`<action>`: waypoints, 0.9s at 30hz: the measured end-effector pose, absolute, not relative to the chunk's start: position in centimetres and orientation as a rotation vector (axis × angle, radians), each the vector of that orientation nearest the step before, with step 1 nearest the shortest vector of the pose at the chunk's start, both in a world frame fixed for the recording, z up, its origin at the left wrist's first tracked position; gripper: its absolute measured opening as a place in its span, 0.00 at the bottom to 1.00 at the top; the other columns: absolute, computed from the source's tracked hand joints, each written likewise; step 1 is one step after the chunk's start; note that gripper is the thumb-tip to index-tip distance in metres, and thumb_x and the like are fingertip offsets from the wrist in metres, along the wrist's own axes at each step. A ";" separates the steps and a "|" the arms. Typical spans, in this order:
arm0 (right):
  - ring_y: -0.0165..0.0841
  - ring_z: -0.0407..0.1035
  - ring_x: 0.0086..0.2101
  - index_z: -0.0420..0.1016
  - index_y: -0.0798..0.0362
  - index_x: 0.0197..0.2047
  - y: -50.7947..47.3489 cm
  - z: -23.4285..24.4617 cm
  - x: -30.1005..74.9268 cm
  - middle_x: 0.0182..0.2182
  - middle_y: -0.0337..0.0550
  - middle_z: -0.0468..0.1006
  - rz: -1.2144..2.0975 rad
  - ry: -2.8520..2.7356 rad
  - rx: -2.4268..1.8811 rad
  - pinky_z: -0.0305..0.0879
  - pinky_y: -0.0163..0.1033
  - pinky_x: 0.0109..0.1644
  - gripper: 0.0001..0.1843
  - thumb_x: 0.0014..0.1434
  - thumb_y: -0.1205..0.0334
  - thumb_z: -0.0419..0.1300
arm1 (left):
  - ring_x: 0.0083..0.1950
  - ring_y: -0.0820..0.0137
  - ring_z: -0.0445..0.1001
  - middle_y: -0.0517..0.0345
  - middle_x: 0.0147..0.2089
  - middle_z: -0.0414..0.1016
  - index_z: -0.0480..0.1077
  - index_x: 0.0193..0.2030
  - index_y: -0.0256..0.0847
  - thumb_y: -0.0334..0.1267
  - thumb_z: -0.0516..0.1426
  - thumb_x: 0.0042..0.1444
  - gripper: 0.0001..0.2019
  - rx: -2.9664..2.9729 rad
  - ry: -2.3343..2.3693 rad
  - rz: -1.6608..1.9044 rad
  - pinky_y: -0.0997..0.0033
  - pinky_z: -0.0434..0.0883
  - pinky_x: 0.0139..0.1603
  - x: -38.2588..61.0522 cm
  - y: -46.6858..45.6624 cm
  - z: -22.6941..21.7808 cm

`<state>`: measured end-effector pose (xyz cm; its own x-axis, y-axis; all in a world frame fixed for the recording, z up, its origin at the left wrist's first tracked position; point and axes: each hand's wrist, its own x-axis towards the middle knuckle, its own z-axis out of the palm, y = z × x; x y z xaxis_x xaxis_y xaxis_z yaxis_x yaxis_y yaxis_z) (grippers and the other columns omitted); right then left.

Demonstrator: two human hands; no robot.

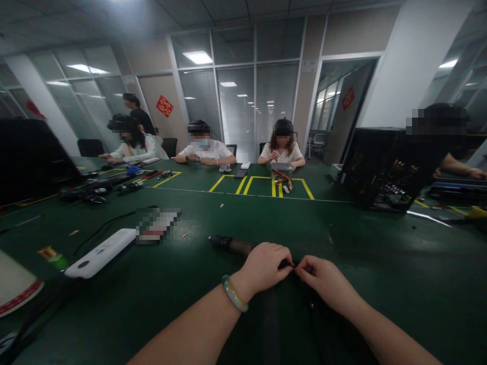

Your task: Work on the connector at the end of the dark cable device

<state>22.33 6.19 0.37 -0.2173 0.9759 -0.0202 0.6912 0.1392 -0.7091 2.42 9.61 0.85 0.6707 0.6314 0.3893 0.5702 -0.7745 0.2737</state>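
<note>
Over the green tabletop, my left hand (266, 266), with a jade-like bangle at the wrist, is closed in a pinch. My right hand (321, 279) is pinched too, its fingertips meeting those of the left. Something small and dark shows between them, too little of it visible to name. Just beyond the left hand lies a dark cylindrical tool (230, 244) with a narrow metal tip pointing left, resembling an electric screwdriver; its rear end is hidden behind that hand. Below the right hand a dark cord (312, 305) appears faintly on the table.
To the left are a white power strip (104, 253), a phone-like slab (159, 226) and a white cup-like container (15, 284). An open black computer case (375, 170) stands at right. Across the green table (198, 213), several people sit near cables and a power supply (281, 170).
</note>
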 end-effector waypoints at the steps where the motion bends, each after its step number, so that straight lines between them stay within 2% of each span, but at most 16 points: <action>1: 0.33 0.71 0.28 0.76 0.50 0.32 6.2 0.3 22.4 0.28 0.37 0.79 0.834 -1.972 -1.590 0.57 0.33 0.28 0.11 0.61 0.56 0.56 | 0.44 0.67 0.72 0.61 0.40 0.75 0.69 0.39 0.42 0.38 0.60 0.58 0.05 2.760 0.988 0.721 0.63 0.64 0.54 2.4 9.6 0.9; 4: 0.32 0.71 0.27 0.75 0.50 0.31 6.3 0.0 22.5 0.26 0.37 0.78 0.813 -1.976 -1.583 0.56 0.33 0.28 0.11 0.61 0.56 0.56 | 0.45 0.68 0.72 0.60 0.40 0.75 0.70 0.38 0.42 0.37 0.59 0.58 0.03 2.786 0.979 0.749 0.59 0.57 0.62 2.5 9.4 1.0; 6: 0.32 0.70 0.27 0.75 0.50 0.31 6.4 0.0 22.5 0.26 0.36 0.77 0.801 -1.983 -1.586 0.56 0.33 0.28 0.11 0.61 0.56 0.56 | 0.46 0.68 0.72 0.61 0.40 0.76 0.70 0.38 0.43 0.37 0.59 0.58 0.03 2.792 0.991 0.754 0.59 0.55 0.63 2.5 9.4 1.0; 17: 0.32 0.71 0.27 0.75 0.49 0.31 6.5 -0.4 22.7 0.26 0.35 0.78 0.815 -1.989 -1.606 0.56 0.32 0.28 0.11 0.61 0.55 0.56 | 0.46 0.69 0.72 0.62 0.41 0.76 0.70 0.40 0.43 0.34 0.58 0.58 0.04 2.797 0.976 0.732 0.61 0.56 0.62 2.6 9.2 1.2; 21: 0.32 0.71 0.28 0.76 0.49 0.32 6.5 -0.5 22.8 0.27 0.36 0.79 0.838 -1.976 -1.599 0.57 0.33 0.29 0.11 0.61 0.55 0.56 | 0.46 0.67 0.72 0.60 0.41 0.75 0.69 0.41 0.43 0.37 0.60 0.57 0.06 2.758 1.003 0.781 0.60 0.57 0.61 2.6 9.3 1.2; 27: 0.33 0.71 0.28 0.76 0.50 0.32 6.3 0.2 22.5 0.27 0.37 0.79 0.858 -1.975 -1.592 0.57 0.34 0.29 0.12 0.61 0.54 0.56 | 0.46 0.69 0.72 0.62 0.41 0.75 0.69 0.38 0.43 0.35 0.59 0.57 0.03 2.789 1.006 0.717 0.63 0.59 0.60 2.6 9.2 1.3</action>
